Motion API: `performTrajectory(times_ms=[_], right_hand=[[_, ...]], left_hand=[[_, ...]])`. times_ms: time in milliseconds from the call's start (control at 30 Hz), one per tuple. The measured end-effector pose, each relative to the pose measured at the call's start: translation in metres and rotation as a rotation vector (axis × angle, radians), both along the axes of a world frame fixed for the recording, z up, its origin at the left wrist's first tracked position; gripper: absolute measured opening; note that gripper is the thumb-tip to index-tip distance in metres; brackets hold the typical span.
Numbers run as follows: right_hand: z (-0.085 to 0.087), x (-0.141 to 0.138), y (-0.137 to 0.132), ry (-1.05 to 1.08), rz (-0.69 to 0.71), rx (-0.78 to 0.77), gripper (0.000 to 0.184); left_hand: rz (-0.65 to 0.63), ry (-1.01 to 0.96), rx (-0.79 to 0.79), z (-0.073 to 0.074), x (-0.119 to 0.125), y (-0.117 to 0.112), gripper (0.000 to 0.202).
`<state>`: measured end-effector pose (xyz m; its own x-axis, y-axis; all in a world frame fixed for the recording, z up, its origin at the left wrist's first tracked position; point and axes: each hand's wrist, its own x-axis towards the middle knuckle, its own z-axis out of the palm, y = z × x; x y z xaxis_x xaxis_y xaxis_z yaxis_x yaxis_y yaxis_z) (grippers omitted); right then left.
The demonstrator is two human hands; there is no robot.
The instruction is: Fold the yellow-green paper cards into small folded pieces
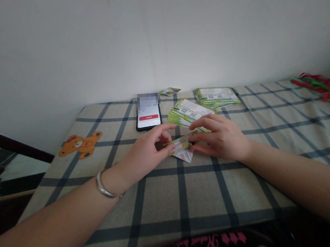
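Note:
Between my two hands is a partly folded printed paper, green, white and orange, with a pointed corner toward me. My left hand pinches its left end between thumb and fingers. At its right end, the fingers of my right hand are curled onto the paper, with the thumb at the lower edge. Just beyond the right hand lies a fanned stack of green and white printed leaflets. A small folded paper piece rests near the wall.
A phone with a lit screen lies behind my left hand. Another leaflet stack sits at the back. An orange bear cutout is on the left of the checked tablecloth. Red and green items lie far right.

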<state>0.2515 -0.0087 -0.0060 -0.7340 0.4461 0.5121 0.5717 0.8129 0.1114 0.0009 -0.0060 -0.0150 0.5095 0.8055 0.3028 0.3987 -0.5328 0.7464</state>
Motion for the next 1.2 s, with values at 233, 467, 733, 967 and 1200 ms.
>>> performTrajectory(times_ms=[233, 467, 733, 967, 1200], right_hand=[[-0.001, -0.003, 0.003, 0.134, -0.141, -0.239, 0.038], [-0.001, -0.005, 0.005, 0.094, -0.153, -0.296, 0.015], [-0.001, -0.003, 0.008, 0.157, -0.082, -0.313, 0.014], [-0.002, -0.004, 0.007, 0.251, -0.111, -0.293, 0.013], [-0.001, -0.004, 0.006, 0.298, -0.098, -0.250, 0.010]], left_hand=[[0.000, 0.008, 0.064, 0.001, -0.002, 0.001, 0.039], [-0.028, -0.001, 0.038, -0.002, -0.002, 0.001, 0.041], [-0.004, 0.039, 0.080, -0.002, -0.003, 0.002, 0.043], [0.050, 0.165, 0.208, 0.007, -0.002, -0.001, 0.017], [0.032, 0.137, 0.377, 0.010, -0.002, -0.003, 0.007]])
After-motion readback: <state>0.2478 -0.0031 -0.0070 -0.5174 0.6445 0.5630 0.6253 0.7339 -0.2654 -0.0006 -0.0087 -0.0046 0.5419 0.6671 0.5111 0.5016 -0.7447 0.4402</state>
